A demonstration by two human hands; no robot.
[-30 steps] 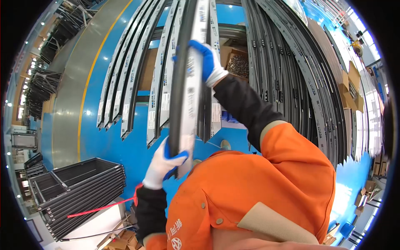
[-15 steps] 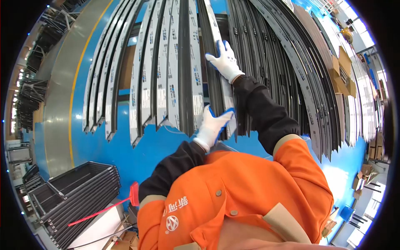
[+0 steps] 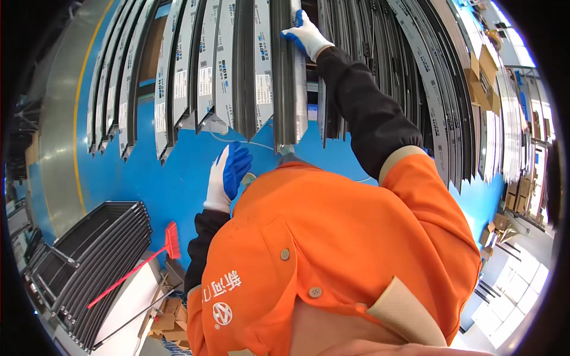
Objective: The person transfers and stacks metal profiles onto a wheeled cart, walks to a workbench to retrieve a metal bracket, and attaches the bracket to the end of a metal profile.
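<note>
My right hand (image 3: pixel 306 37), in a white glove with blue-coated palm, grips a long metal profile (image 3: pixel 301 113) from above, thumb on its left side. That profile has a dark face and a pale printed film, and its near end is cut at an angle. My left hand (image 3: pixel 227 175), gloved the same way, is held open over the blue floor in front of my body. Its fingers stretch upward and touch none of the profiles. Just left of the held piece lies another film-covered profile (image 3: pixel 263 65).
More film-covered profiles (image 3: pixel 127 89) lie in rows to the left, and dark profiles (image 3: pixel 380 65) to the right. Stacked black frames (image 3: pixel 110 255) and a red broom (image 3: pixel 172 240) are at lower left. A cardboard box (image 3: pixel 484 80) sits at the right.
My left hand has come off the profile and moved left, toward my body. My right hand stays on the profile, which lies further left, with a gap on its right. The whole view has shifted.
</note>
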